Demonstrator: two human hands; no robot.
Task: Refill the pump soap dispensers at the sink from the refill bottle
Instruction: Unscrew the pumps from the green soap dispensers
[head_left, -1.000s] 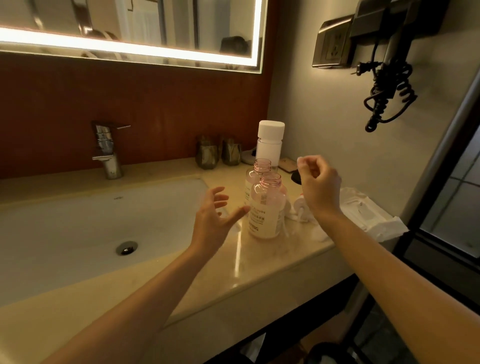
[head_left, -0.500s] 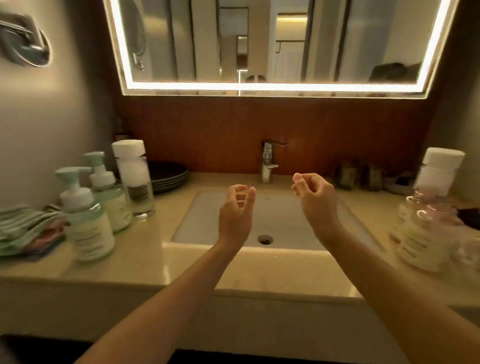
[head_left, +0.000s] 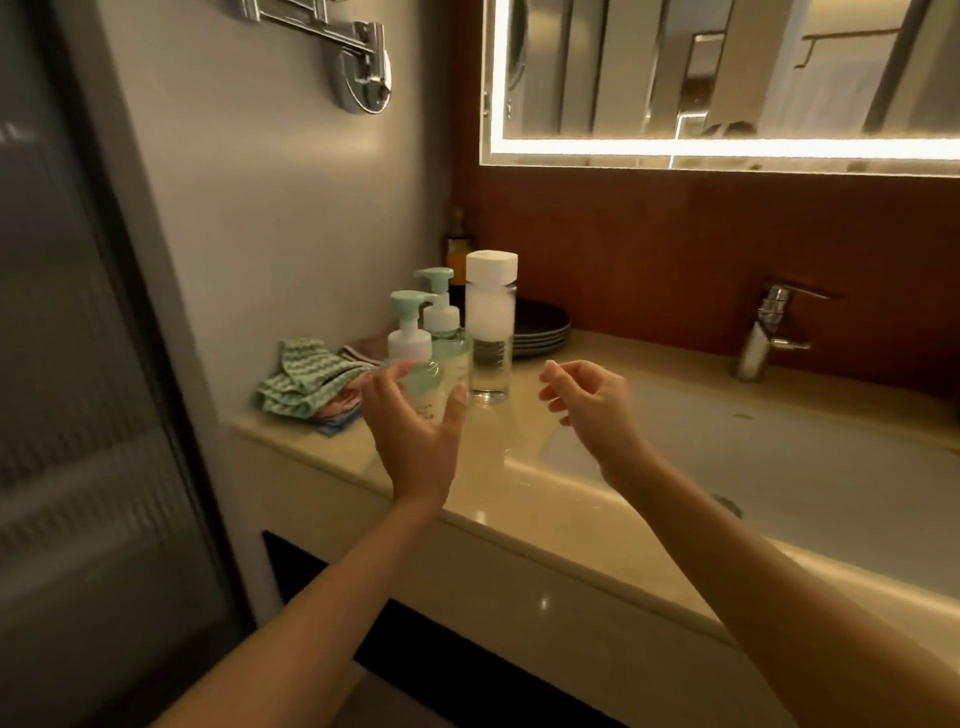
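Two pump dispensers with mint-green pump heads stand on the left end of the counter: the near dispenser and the far dispenser behind it. A tall clear refill bottle with a white cap stands just to their right. My left hand is spread open right in front of the near dispenser, fingers on either side of it, holding nothing. My right hand hovers over the basin's left edge, fingers loosely curled and empty.
Folded green-and-white cloths lie left of the dispensers, dark stacked plates behind the bottle. The white basin and chrome tap are to the right. A glass door flanks the counter on the left.
My view swung from the counter's right end, across the basin, to its left end. Both empty hands moved left with it; my left hand spread open near the green dispenser.
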